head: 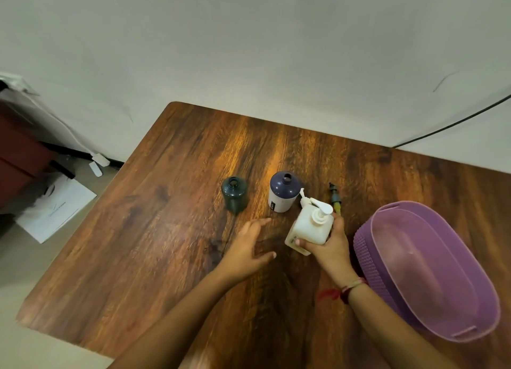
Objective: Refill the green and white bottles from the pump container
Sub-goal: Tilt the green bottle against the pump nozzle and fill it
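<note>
**A:** Where do we stand?

**B:** My right hand (pixel 329 244) has its fingers wrapped round the pump container (pixel 311 226). The container is tilted, just beside the white bottle (pixel 284 193). My left hand (pixel 249 247) is spread open and holds nothing, low over the table (pixel 166 230). It's blurred, so I can't tell whether it touches.

**A:** And the bottles?

**B:** Both are upright and uncapped. The green bottle (pixel 234 193) stands left of the white one, apart from it.

**A:** Worries?

**B:** The mouths are narrow. If I pump with the nozzle off-centre, liquid will likely run down the outside onto the wood. Neither bottle is braced, so a nudge from the container could topple the white one. A loose pump head (pixel 336 200) lies just beyond my right hand, near the basket (pixel 425 269). A careless wrist could knock it rolling.
</note>
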